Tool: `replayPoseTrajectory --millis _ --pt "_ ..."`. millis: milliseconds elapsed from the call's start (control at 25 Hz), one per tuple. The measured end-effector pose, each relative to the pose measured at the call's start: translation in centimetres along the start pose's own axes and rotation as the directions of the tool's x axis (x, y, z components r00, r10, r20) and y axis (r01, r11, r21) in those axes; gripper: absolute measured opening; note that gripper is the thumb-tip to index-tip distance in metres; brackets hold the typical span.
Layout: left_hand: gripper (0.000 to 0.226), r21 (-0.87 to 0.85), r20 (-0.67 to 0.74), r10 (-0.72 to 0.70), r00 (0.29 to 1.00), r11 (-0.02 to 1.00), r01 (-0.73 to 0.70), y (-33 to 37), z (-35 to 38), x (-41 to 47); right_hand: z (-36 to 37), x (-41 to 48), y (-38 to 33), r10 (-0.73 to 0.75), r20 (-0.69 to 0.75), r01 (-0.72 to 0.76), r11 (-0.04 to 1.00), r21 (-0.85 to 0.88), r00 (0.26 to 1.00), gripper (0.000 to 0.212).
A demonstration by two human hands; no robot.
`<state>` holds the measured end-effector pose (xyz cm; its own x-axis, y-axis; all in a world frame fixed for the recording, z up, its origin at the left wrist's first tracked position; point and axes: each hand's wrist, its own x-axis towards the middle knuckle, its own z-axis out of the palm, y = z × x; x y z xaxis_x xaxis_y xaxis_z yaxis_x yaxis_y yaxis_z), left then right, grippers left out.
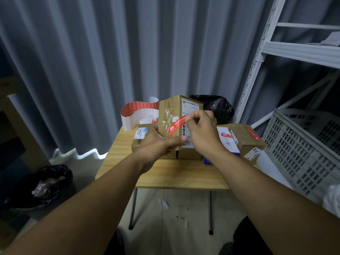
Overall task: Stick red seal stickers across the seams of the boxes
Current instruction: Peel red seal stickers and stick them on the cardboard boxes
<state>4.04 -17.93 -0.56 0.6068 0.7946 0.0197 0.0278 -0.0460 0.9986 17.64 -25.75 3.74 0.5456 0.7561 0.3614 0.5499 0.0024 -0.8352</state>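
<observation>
left hand (156, 142) gripping box (176, 115), right hand (200, 129) pinching sticker (178, 125)

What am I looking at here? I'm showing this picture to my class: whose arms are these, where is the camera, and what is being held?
No machine: these are a person's bare arms, filmed by one camera worn on the head, looking forward and down. The left hand grips a cardboard box standing on end. The right hand pinches one end of a red sticker; its other end seems stuck to the box. Other boxes lie on the wooden table, and a curled sticker strip stands behind.
</observation>
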Motion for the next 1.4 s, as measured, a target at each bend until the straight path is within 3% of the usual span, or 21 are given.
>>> replayPoseTrajectory --millis 200,520,720,840,1040,1400 --pt "0.066 -0.007 -0.016 -0.041 0.999 0.999 0.041 0.9 0.1 -0.3 -0.4 0.2 0.0 0.091 0.062 -0.098 0.987 0.130 0.994 0.010" --pt "0.078 0.045 -0.086 -0.011 0.996 0.999 0.015 0.6 0.4 -0.4 -0.9 -0.2 0.1 0.186 0.041 -0.189 0.932 0.310 0.982 0.002" --pt "0.059 0.081 -0.107 0.019 0.994 0.997 -0.011 1.2 1.2 -1.5 -1.6 -1.0 0.1 0.219 0.048 -0.219 0.887 0.405 0.975 0.021" --pt "0.047 0.071 -0.113 0.013 0.994 0.997 -0.005 1.4 1.5 -2.2 -1.8 -1.4 0.2 0.254 0.071 -0.259 0.864 0.431 0.965 0.017" --pt "0.072 0.116 -0.160 -0.005 0.987 0.993 0.024 0.4 1.5 -3.5 -1.9 -2.8 1.1 0.292 0.143 -0.325 0.851 0.413 0.946 0.010" --pt "0.062 0.106 -0.174 0.010 0.985 0.994 0.008 0.4 1.5 -4.8 -2.1 -3.1 1.1 0.320 0.249 -0.398 0.822 0.406 0.914 0.008"
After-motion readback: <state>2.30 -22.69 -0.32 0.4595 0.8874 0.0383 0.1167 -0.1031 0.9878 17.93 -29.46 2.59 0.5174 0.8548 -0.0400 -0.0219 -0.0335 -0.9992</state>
